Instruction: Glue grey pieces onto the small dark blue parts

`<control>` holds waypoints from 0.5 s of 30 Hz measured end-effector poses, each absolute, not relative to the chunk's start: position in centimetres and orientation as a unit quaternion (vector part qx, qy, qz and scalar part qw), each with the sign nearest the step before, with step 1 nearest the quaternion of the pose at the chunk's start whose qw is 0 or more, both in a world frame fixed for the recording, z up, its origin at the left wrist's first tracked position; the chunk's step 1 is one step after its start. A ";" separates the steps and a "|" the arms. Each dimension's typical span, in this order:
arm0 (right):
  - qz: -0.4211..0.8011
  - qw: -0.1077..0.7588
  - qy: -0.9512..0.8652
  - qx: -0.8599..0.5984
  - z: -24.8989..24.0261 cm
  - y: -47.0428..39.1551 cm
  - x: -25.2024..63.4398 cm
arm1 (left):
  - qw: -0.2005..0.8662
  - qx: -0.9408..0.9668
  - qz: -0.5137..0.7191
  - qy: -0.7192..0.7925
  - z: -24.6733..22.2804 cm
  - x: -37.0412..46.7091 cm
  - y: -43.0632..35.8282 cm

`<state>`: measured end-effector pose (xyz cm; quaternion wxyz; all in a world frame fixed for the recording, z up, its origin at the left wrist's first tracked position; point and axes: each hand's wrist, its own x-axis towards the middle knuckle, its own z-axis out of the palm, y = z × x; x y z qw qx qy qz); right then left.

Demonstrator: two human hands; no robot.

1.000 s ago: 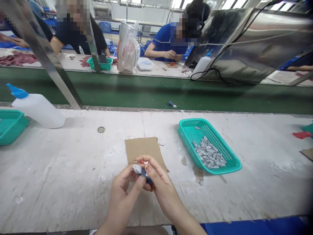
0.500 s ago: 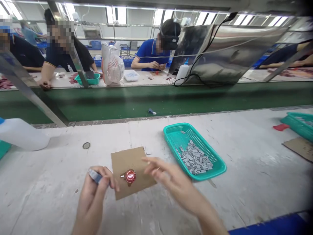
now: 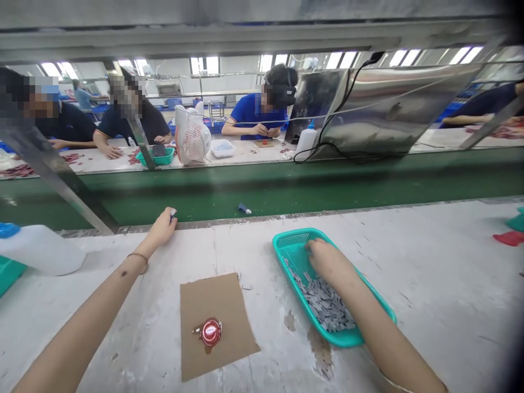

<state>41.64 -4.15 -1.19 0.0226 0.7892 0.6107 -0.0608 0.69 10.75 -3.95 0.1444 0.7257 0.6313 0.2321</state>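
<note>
My left hand (image 3: 162,228) is stretched out to the near edge of the green belt (image 3: 196,188). Its fingers are closed on a small blue-grey piece (image 3: 172,213) with a whitish end. Inside a teal plastic basket (image 3: 346,341), my right hand (image 3: 327,261) has its fingers bent downward near the far end; whatever they pinch is hidden. Many small grey pieces (image 3: 327,305) lie heaped in the basket below that hand. Between my arms, a cardboard sheet (image 3: 216,297) bears a shiny red round cap-like thing (image 3: 211,332) in a wet-looking patch.
Another blue-grey piece (image 3: 244,208) lies on the belt. A white bottle with a blue cap (image 3: 49,251) lies at the left, and a metal post (image 3: 69,185) slants up there. A red piece (image 3: 508,238) is far right. Across the belt, several people work at another table.
My left hand has moved forward and left to the belt's edge with the blue-grey piece. My right hand has gone from above the cardboard into the teal basket. The view has tilted up.
</note>
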 end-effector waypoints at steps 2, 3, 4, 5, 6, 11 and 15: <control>-0.064 0.030 0.611 0.788 -1.1 -4.3 41.8 | 0.114 0.742 0.202 0.629 -3.9 1.7 12.7; -0.066 0.033 0.611 0.788 -1.0 -4.4 42.0 | 0.101 0.749 0.188 0.627 -3.9 2.3 13.4; -0.068 0.034 0.609 0.789 -0.8 -4.5 42.1 | 0.089 0.756 0.176 0.625 -4.1 2.8 13.9; -0.070 0.035 0.608 0.790 -0.7 -4.6 42.2 | 0.077 0.761 0.166 0.622 -4.2 3.3 14.3; -0.071 0.036 0.606 0.792 -0.6 -4.7 42.3 | 0.064 0.766 0.160 0.619 -4.4 3.7 14.6; -0.101 -0.044 0.649 0.752 -0.8 -4.8 43.1 | 0.025 0.793 0.166 0.586 -4.2 6.1 15.1; -0.200 -0.172 0.650 0.713 -0.7 -5.2 43.2 | 0.070 0.855 0.183 0.480 -3.2 10.1 15.4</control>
